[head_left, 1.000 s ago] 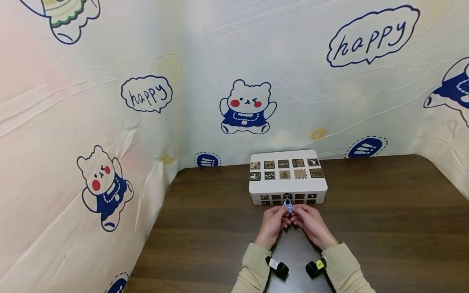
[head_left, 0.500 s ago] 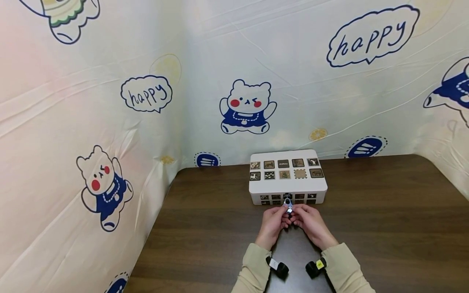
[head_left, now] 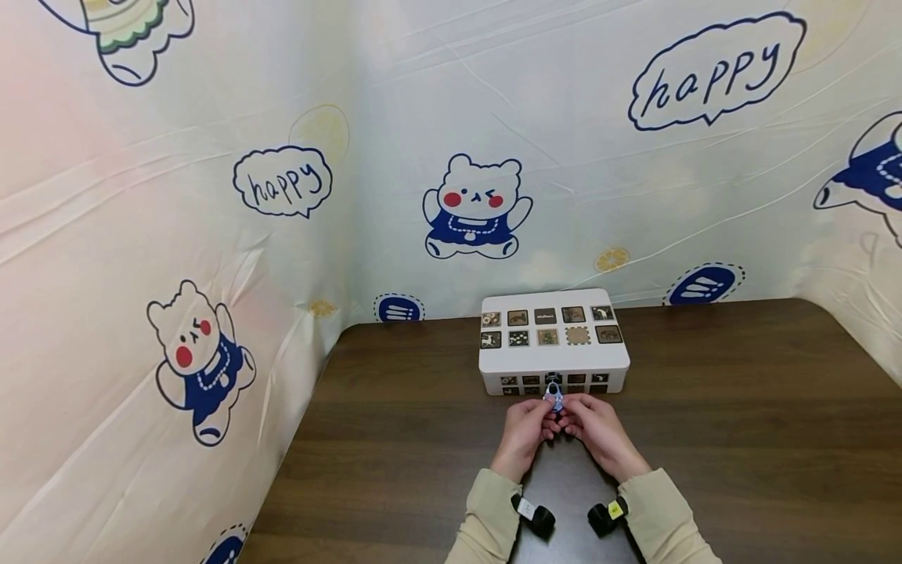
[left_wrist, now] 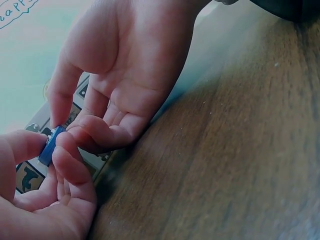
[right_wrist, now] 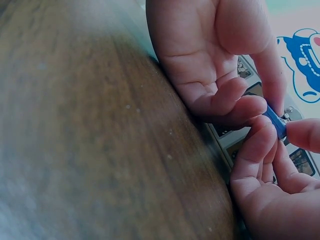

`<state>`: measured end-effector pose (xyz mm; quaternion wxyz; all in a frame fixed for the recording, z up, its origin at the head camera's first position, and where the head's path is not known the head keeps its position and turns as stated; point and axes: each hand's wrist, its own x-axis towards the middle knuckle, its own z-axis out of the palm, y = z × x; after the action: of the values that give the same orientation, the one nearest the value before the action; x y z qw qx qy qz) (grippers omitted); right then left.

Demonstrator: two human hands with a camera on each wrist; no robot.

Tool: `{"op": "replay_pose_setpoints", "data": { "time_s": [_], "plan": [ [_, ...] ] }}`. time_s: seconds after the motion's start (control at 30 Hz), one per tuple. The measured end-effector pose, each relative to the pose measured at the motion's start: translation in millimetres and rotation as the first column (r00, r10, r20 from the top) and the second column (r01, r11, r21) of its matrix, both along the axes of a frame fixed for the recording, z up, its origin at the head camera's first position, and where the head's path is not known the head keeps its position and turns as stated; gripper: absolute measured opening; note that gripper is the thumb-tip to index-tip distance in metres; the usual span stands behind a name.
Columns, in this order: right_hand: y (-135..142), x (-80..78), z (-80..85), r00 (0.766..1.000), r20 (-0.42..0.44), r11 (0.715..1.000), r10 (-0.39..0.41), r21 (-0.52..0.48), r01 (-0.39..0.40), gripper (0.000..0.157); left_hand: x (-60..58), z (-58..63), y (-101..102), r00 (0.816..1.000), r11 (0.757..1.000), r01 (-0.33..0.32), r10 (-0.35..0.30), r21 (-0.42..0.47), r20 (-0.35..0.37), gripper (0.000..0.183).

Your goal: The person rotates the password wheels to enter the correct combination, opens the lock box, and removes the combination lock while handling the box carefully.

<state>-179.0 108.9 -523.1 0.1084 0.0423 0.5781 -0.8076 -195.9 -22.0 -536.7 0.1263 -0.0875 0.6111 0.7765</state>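
Observation:
A small blue padlock (head_left: 553, 399) with a metal shackle is at the clasp on the front of a white box (head_left: 553, 356). My left hand (head_left: 521, 431) pinches the lock from the left between thumb and fingers. From the right, my right hand (head_left: 599, 431) pinches it too, so the fingertips of both hands nearly meet. In the left wrist view the blue padlock body (left_wrist: 49, 147) shows between the fingertips. The right wrist view shows the edge of the same padlock (right_wrist: 274, 121); fingers cover much of it.
The box has dark square pictures on its lid and front. It stands at the back of a brown wooden table (head_left: 395, 439), close to a pale curtain (head_left: 380, 196) printed with bears. Each wrist wears a small black camera (head_left: 541, 520).
Both hands keep their hold and place. Bright glare showed on the padlock's face half a second ago and is weaker now, as if the lock tilted slightly. The box has not moved.

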Motion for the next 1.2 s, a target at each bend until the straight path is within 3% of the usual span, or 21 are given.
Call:
{"op": "replay_pose_setpoints", "data": {
  "time_s": [0.2,0.27,0.4,0.53,0.8,1.2],
  "plan": [
    [-1.4,-3.0,2.9,0.993,0.113,0.999,-0.019,0.039,0.015,0.024,7.6,17.5,-2.2,1.0,1.0,0.022,-0.022,-0.008,-0.011,0.018],
    [-1.5,-3.6,2.7,0.992,0.124,0.999,-0.027,0.034,0.023,0.022,11.2,25.2,-2.5,1.0,1.0,0.023,-0.023,-0.01,-0.015,0.018],
    [-1.6,-3.8,2.5,0.992,0.123,0.999,-0.034,0.029,0.031,0.02,12.2,27.6,-2.9,1.0,1.0,0.027,-0.027,-0.01,-0.015,0.017],
    [-1.4,-3.6,2.8,0.992,0.119,0.999,-0.03,0.033,0.026,0.021,10.3,24.3,-3.3,0.999,0.999,0.032,-0.032,-0.015,-0.013,0.017],
    [-1.9,-3.9,2.0,0.992,0.12,0.999,-0.028,0.036,0.024,0.023,1.0,3.8,-1.9,1.0,1.0,0.017,-0.017,-0.005,-0.004,0.015],
    [-2.0,-4.2,0.2,0.992,0.123,0.999,-0.031,0.038,0.026,0.022,1.2,2.7,-1.0,1.0,1.0,0.01,-0.01,-0.013,-0.004,0.015]
  ]
}}
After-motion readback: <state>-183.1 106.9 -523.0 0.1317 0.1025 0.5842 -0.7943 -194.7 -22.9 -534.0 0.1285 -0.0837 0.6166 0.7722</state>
